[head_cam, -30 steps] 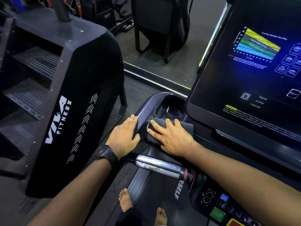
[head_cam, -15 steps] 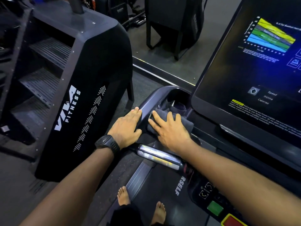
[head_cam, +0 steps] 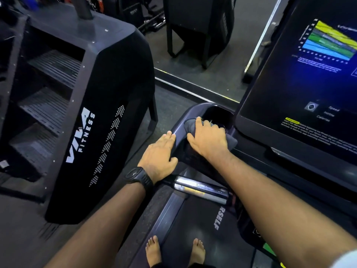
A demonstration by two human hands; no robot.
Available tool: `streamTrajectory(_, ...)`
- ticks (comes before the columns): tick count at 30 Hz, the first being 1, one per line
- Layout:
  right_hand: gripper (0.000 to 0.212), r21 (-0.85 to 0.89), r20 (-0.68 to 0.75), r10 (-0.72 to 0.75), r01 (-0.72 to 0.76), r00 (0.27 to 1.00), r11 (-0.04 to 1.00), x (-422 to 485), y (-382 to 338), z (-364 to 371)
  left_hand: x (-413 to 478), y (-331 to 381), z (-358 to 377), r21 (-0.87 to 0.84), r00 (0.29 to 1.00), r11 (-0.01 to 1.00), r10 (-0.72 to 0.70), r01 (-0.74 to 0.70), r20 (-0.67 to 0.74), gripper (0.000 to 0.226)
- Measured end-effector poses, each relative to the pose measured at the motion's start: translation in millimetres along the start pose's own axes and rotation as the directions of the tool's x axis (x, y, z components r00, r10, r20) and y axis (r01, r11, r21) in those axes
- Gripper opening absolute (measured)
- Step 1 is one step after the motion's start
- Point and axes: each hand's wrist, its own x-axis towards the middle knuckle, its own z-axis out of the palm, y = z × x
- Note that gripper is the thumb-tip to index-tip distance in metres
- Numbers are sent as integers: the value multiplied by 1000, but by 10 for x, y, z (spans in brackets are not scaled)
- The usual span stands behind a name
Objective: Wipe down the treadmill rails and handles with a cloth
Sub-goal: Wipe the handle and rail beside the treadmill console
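Wiping at the console's (head_cam: 183, 117) left corner: pressing the bunched cloth (head_cam: 190, 125) against the cup holder (head_cam: 218, 113) rim with right hand (head_cam: 208, 140), fingers curled over it. Bracing with left hand (head_cam: 158, 155), flat, fingers together, on the left edge. Next, probably: drag back toward the handle (head_cam: 201, 188), keeping the cloth pinned. Cannot see right fingertips, most of the cloth, or inside the holder.
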Motion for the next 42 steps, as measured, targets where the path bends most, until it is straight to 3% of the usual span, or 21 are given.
streamTrajectory(5, 82, -100, 0, -161, 160, 987, 982, -327, 146, 87, 16, 5, -10, -30, 1000, 999, -13, 13, 11, 79)
streamTrajectory(9, 81, 41, 84, -113, 110, 990, 993, -4, 138, -25, 24, -3, -9, -34, 1000, 999, -8, 9, 17, 79)
streamTrajectory(14, 86, -110, -28, -246, 241, 969, 964, -379, 195, 83, 23, 10, -14, -39, 1000, 999, -8, 9, 10, 79)
streamTrajectory(18, 75, -272, 13, -504, 488, 863, 829, -627, 396, 274, 4, 13, -28, -49, 1000, 999, -16, 17, 21, 79)
streamTrajectory(21, 80, -285, 94, -612, 611, 785, 739, -621, 486, 272, 10, 5, -30, -46, 1000, 999, -12, 13, 24, 78)
streamTrajectory(24, 80, -314, 143, -646, 653, 750, 689, -475, 463, 134, 8, -8, -22, -49, 999, 999, -14, 16, 38, 79)
streamTrajectory(29, 78, -337, 159, -611, 624, 775, 705, -472, 410, 186, 7, -13, -28, -47, 999, 999, -8, 10, 48, 81)
streamTrajectory(33, 76, -354, 268, -680, 727, 682, 589, -538, 711, 151, -18, -12, -43, -29, 998, 1000, 5, -3, 68, 84)
streamTrajectory(37, 59, -384, 332, -760, 816, 559, 433, -451, 489, 174, -41, -29, -43, 4, 996, 1000, 16, -17, 91, 86)
streamTrajectory(39, 59, -393, 309, -754, 800, 579, 453, -347, 357, 101, -42, -38, -37, 6, 995, 1000, 24, -24, 93, 87)
streamTrajectory(42, 69, -374, 271, -678, 724, 683, 579, -344, 438, 55, -37, -48, -44, -31, 995, 999, 20, -17, 93, 86)
